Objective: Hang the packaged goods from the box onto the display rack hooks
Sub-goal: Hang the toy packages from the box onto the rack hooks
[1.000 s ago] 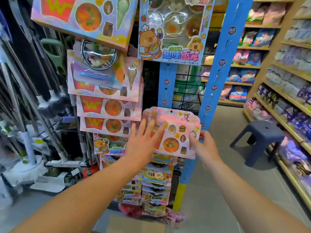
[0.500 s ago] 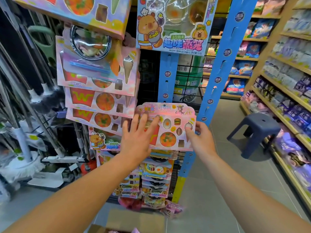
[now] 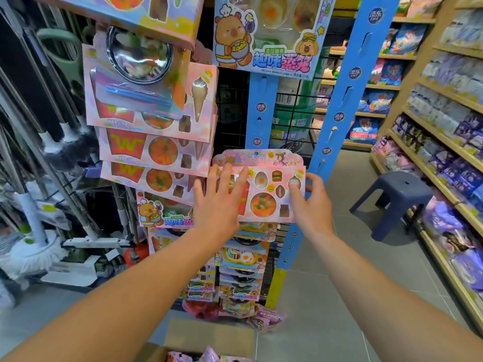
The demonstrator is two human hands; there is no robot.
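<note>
A pink toy-food package (image 3: 269, 189) is held upright against the black wire display rack (image 3: 292, 121), between two blue uprights. My left hand (image 3: 219, 202) lies flat with fingers spread on the package's left half. My right hand (image 3: 308, 202) grips its right edge, thumb on the front. Its top hang tab (image 3: 257, 155) sits against the grid; no hook is visible behind it. A cardboard box (image 3: 211, 335) with more pink packages (image 3: 209, 355) stands on the floor at the bottom edge.
Similar pink packages (image 3: 154, 150) hang in rows on the left, and a bear-print package (image 3: 266, 35) hangs above. Mops (image 3: 34, 231) lean at the far left. A blue stool (image 3: 392, 197) stands on the grey floor by the wooden shelves (image 3: 444, 142) on the right.
The view has tilted downward, so the box on the floor now shows. Both hands stay on the pink package, which holds its place against the rack.
</note>
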